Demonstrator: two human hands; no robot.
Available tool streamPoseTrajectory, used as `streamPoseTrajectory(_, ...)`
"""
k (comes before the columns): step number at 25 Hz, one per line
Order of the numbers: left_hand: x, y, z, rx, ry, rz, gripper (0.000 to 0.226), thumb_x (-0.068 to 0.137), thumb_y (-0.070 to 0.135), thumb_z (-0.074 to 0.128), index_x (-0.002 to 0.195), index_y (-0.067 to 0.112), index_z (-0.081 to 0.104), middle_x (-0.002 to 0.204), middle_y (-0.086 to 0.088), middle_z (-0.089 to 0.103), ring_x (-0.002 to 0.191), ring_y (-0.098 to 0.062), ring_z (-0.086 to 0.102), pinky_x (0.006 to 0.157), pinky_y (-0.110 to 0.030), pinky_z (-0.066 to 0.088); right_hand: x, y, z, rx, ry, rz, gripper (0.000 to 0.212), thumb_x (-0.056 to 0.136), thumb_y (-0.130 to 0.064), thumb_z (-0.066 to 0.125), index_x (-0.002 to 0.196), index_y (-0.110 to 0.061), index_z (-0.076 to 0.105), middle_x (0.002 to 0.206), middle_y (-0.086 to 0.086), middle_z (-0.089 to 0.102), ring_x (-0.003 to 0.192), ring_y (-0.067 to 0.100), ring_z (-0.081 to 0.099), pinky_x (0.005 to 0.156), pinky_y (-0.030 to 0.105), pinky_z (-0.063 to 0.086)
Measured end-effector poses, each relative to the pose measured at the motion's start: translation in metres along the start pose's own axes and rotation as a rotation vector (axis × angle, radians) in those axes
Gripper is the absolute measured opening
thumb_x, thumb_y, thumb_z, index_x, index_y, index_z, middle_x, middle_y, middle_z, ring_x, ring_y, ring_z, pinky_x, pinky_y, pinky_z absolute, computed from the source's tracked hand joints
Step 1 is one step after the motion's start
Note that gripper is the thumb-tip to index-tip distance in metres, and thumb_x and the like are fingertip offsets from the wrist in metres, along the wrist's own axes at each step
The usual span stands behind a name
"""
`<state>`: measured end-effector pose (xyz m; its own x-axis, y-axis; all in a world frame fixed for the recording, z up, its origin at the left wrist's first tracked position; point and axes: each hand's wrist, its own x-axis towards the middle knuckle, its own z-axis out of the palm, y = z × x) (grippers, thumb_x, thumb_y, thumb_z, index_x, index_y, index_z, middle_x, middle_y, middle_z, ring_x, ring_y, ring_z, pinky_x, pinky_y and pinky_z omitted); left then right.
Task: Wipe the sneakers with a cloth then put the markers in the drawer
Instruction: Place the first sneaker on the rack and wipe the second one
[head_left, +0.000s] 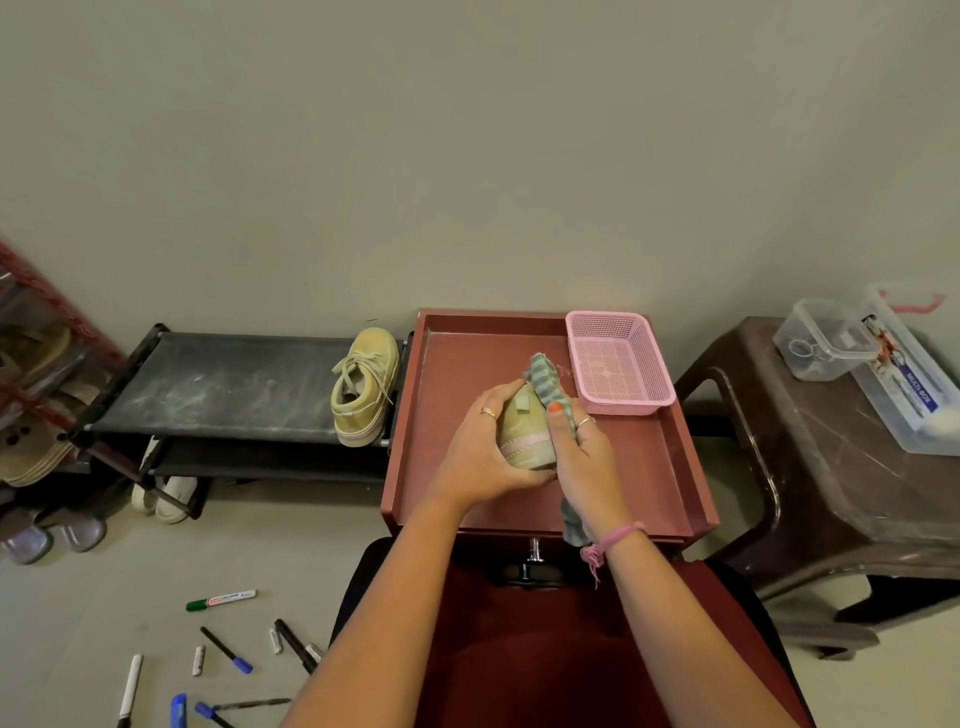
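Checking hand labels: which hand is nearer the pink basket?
Right. The right hand, gripping the cloth against the sneaker, sits just below-left of the pink basket. The left hand holds the sneaker's far side, farther from the basket.

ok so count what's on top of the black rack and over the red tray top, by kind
sneakers: 2 (rack sneaker on the black rack; held sneaker gripped by the left hand over the red tray top)
cloth: 1, gripped by the right hand
basket: 1, pink
total: 4
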<state>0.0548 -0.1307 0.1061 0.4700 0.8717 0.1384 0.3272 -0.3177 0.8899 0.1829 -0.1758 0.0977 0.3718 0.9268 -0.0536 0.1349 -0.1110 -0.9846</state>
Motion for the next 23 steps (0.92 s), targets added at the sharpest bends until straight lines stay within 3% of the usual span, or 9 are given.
streamPoseTrajectory(3,0.004,-0.008,0.002,-0.018,0.014,-0.025,0.085,0.056,0.025,0.089,0.129,0.032,0.044,0.127,0.011,0.051,0.118,-0.002,0.05,0.1,-0.023,0.043,-0.014,-0.004,0.005,-0.107,0.015,-0.145,0.036,0.097,-0.039,0.044,0.133,-0.035,0.049,0.143,-0.014,0.043,0.14,0.008,0.029,0.116,0.039,0.026)
streamPoseTrajectory(6,0.004,-0.021,0.002,-0.068,0.035,-0.074,0.089,0.056,0.03,0.089,0.133,0.023,0.047,0.13,0.007,0.053,0.123,-0.007,0.052,0.104,-0.036,0.045,-0.024,-0.004,0.002,-0.478,-0.045,-0.429,0.038,0.099,-0.031,0.039,0.135,-0.031,0.047,0.146,-0.018,0.036,0.144,0.002,0.013,0.118,0.022,0.005)
streamPoseTrajectory(9,0.003,-0.019,0.001,-0.093,0.064,-0.084,0.084,0.054,0.03,0.088,0.128,0.028,0.049,0.128,0.007,0.056,0.12,-0.004,0.053,0.103,-0.029,0.045,-0.01,0.0,-0.004,-0.609,-0.133,-0.553,0.038,0.099,-0.027,0.04,0.135,-0.027,0.049,0.147,-0.018,0.036,0.144,0.005,0.016,0.117,0.021,0.012)
streamPoseTrajectory(12,0.003,-0.01,-0.002,-0.077,0.046,-0.064,0.088,0.049,0.029,0.088,0.128,0.031,0.048,0.123,0.015,0.054,0.113,0.006,0.052,0.095,-0.014,0.044,0.005,-0.004,-0.004,-0.191,-0.097,-0.179,0.028,0.099,-0.031,0.044,0.12,-0.028,0.062,0.128,-0.005,0.061,0.125,0.016,0.051,0.102,0.03,0.042)
streamPoseTrajectory(14,-0.001,-0.01,0.002,-0.062,0.017,-0.058,0.093,0.05,0.023,0.092,0.132,0.029,0.047,0.126,0.014,0.052,0.115,0.002,0.052,0.099,-0.022,0.046,0.011,-0.01,-0.007,0.078,-0.033,0.09,0.025,0.099,-0.031,0.046,0.099,-0.021,0.069,0.101,0.006,0.071,0.096,0.024,0.064,0.08,0.034,0.053)
streamPoseTrajectory(16,-0.002,-0.01,0.005,-0.059,0.007,-0.057,0.093,0.051,0.021,0.092,0.132,0.03,0.047,0.127,0.013,0.052,0.116,-0.002,0.052,0.099,-0.027,0.047,0.004,-0.011,-0.009,0.12,-0.045,0.118,0.025,0.099,-0.028,0.045,0.104,-0.021,0.068,0.099,0.003,0.071,0.094,0.022,0.066,0.077,0.033,0.054)
streamPoseTrajectory(19,0.001,-0.009,0.005,-0.055,0.022,-0.044,0.09,0.052,0.021,0.091,0.128,0.034,0.046,0.124,0.013,0.054,0.115,-0.004,0.054,0.099,-0.027,0.047,-0.018,-0.008,-0.013,-0.048,-0.094,-0.129,0.035,0.1,-0.026,0.045,0.133,-0.032,0.052,0.133,-0.013,0.056,0.127,0.009,0.049,0.103,0.029,0.042)
streamPoseTrajectory(21,0.004,-0.011,0.005,-0.1,0.041,-0.055,0.081,0.053,0.024,0.088,0.123,0.037,0.049,0.125,0.005,0.057,0.117,-0.008,0.056,0.101,-0.032,0.047,-0.027,-0.006,-0.014,-0.372,-0.154,-0.364,0.04,0.099,-0.027,0.041,0.138,-0.032,0.045,0.146,-0.019,0.038,0.142,0.004,0.022,0.116,0.026,0.02)
streamPoseTrajectory(23,0.002,-0.009,0.006,-0.132,0.064,-0.085,0.065,0.057,0.03,0.082,0.112,0.048,0.052,0.121,0.001,0.06,0.114,-0.01,0.059,0.1,-0.034,0.049,-0.026,-0.006,-0.014,-0.734,-0.172,-0.581,0.041,0.097,-0.028,0.038,0.136,-0.024,0.049,0.147,-0.014,0.038,0.144,0.01,0.018,0.118,0.035,0.018)
